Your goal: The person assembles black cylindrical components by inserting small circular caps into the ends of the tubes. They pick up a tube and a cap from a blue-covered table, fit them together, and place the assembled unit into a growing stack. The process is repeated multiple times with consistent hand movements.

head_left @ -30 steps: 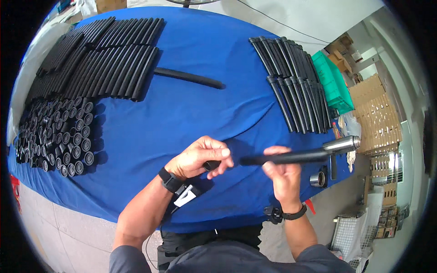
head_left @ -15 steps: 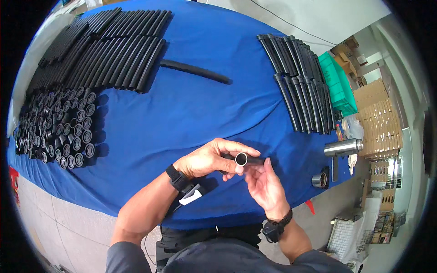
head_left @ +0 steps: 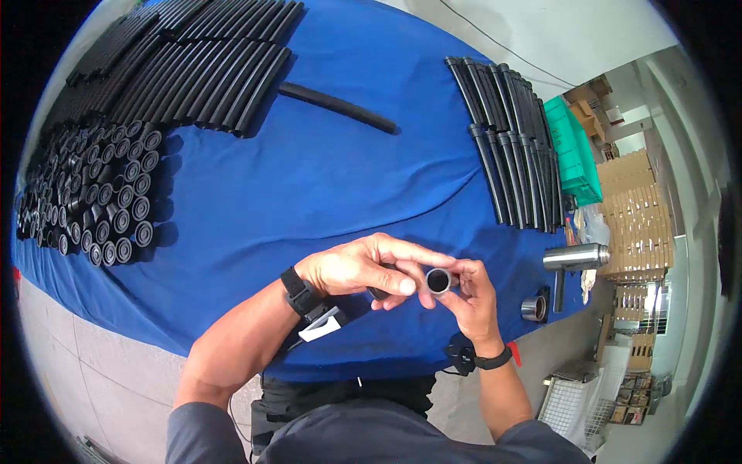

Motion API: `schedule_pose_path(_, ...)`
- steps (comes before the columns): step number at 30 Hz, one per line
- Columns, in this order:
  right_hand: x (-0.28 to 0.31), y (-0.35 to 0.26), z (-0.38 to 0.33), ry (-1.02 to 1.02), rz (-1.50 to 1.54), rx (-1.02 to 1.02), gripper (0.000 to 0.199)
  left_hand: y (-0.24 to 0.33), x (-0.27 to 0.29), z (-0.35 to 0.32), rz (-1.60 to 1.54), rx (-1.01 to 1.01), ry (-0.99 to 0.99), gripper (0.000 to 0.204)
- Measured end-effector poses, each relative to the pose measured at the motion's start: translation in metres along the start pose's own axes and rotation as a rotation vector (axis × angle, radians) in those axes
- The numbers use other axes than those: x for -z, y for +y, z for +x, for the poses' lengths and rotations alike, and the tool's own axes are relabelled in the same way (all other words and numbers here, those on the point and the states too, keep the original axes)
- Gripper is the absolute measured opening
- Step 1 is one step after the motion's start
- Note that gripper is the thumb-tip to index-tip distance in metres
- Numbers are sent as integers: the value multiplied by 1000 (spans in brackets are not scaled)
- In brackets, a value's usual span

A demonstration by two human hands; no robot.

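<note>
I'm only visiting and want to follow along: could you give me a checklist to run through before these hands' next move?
1. Tube held by right hand: ok, fingers near its facing end.
2. Facing end uncovered: ok, a dark opening shows.
3. Far end of that tube: cannot tell, hidden.
4. Dark piece in left hand: ok, though partly hidden.
5. Lone tube aligned with stack: not ok, slants differently.

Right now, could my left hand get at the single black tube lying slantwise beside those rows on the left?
Probably yes: only blue cloth shows between the left hand and the single black tube, though the dark piece under that hand's thumb could hamper picking it up.
</note>
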State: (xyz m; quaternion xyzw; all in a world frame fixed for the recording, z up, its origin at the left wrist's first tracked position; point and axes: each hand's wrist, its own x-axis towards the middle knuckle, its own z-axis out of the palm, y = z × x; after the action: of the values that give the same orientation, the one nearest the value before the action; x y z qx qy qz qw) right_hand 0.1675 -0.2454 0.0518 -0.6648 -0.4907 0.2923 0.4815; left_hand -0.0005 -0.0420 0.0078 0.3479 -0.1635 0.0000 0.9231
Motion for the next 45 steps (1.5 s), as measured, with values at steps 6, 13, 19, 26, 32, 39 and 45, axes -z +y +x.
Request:
schedule_pose_path(6, 10, -4, -9, 35, 137, -104, 36, -4, 10, 7, -294, -249, 227, 51)
schedule_pose_path(13, -5, -18, -4, -30, 573, -476, 36, -2, 15, 6, -374, -287, 415, 36)
schedule_pose_path(19, -9, -10, -11, -40, 599, -576, 40, -10, 23, 4, -358, -272, 314, 38)
schedule_pose_path(26, -2, -2, -14, -20, 608, -556, 36, -6, 13, 2, -276, -244, 343, 35)
schedule_pose_path(32, -4, -13, -16, -109, 633, -508, 31, -8, 18, 4, -191, -319, 575, 44)
schedule_pose_path(39, -42, -26, -10, -299, 730, -517, 39, -5, 20, 5, -67, -356, 661, 71)
schedule_pose_path(45, -50, -23, -7, -308, 770, -595, 40, 6, 14, 10, -162, -310, 753, 78)
